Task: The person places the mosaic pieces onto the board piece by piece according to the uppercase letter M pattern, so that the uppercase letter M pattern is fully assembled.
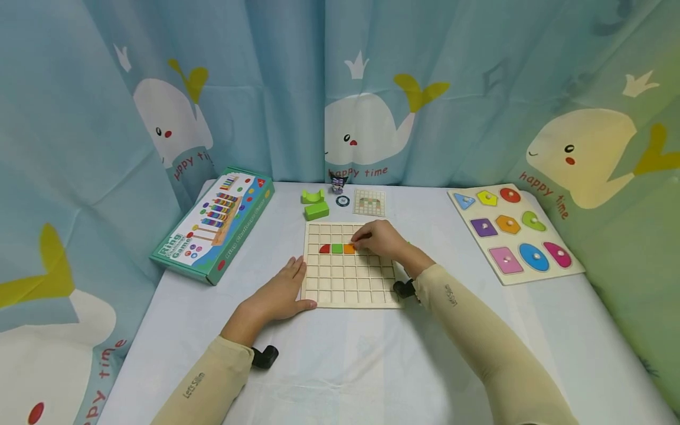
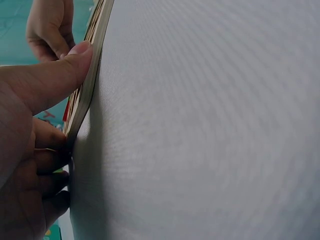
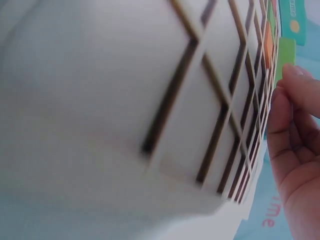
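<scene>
A pale wooden grid board [image 1: 334, 283] lies flat on the table. In one row sit a red quarter-round tile [image 1: 324, 249], a green square tile [image 1: 337, 249] and an orange tile [image 1: 348, 249]. My left hand [image 1: 284, 292] rests at the board's left edge, its thumb by the near corner; the left wrist view shows the thumb [image 2: 75, 62] on the rim. Over the board, my right hand [image 1: 383, 239] has thumb and forefinger together at the orange tile's right side. Whether a small piece is between those fingertips is hidden.
Behind the board are a green arch block [image 1: 313, 196], a green block [image 1: 317, 211], a small figurine [image 1: 337, 183], a round token [image 1: 342, 201] and a pattern card [image 1: 369, 202]. A game box [image 1: 212, 224] lies left; a shape puzzle board [image 1: 494, 248] lies right.
</scene>
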The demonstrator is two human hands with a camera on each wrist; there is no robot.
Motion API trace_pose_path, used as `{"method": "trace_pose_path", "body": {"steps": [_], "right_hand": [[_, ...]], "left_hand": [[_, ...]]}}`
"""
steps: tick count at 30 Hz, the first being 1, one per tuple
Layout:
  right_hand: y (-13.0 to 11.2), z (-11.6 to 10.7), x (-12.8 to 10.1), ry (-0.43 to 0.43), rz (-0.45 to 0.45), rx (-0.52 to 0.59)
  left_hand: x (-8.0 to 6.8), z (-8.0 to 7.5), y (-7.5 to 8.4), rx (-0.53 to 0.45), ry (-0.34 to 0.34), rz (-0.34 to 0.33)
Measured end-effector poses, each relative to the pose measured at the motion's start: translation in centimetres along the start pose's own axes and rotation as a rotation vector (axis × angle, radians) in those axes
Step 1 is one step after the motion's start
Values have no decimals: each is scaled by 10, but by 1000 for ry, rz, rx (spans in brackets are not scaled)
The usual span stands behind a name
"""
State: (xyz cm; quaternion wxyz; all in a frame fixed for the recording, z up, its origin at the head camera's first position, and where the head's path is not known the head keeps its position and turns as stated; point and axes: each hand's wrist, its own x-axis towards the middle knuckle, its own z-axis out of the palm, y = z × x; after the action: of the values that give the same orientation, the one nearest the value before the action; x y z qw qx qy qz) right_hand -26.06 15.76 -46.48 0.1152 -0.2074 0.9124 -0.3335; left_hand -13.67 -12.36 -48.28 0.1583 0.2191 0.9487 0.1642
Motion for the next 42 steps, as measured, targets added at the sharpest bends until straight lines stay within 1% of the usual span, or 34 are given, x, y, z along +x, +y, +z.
{"method": "trace_pose_path", "body": {"steps": [7, 11, 14, 18, 22, 25, 32, 37, 42], "right_hand": [[10, -14, -19, 35, 16, 21], [16, -22, -30, 51, 35, 11], [19, -28, -39, 54, 63, 2], [24, -36, -50, 52, 114, 17], [31, -43, -60, 62, 141, 5], [38, -46, -67, 77, 149, -11], [53, -50, -85, 102, 180, 19], [62, -54, -101, 130, 178, -27], [70, -58, -116, 135, 206, -39]], "left_hand": [[-1, -2, 2, -17, -9, 6], [-2, -3, 3, -17, -12, 7], [-1, -2, 3, -14, -17, 3], [1, -1, 2, -6, -16, 0], [1, -1, 1, 4, -17, 1], [1, -2, 1, -5, -17, 3], [1, 0, -1, -13, -18, 8], [0, 0, -1, -15, -16, 14], [0, -1, -1, -26, -18, 21]]}}
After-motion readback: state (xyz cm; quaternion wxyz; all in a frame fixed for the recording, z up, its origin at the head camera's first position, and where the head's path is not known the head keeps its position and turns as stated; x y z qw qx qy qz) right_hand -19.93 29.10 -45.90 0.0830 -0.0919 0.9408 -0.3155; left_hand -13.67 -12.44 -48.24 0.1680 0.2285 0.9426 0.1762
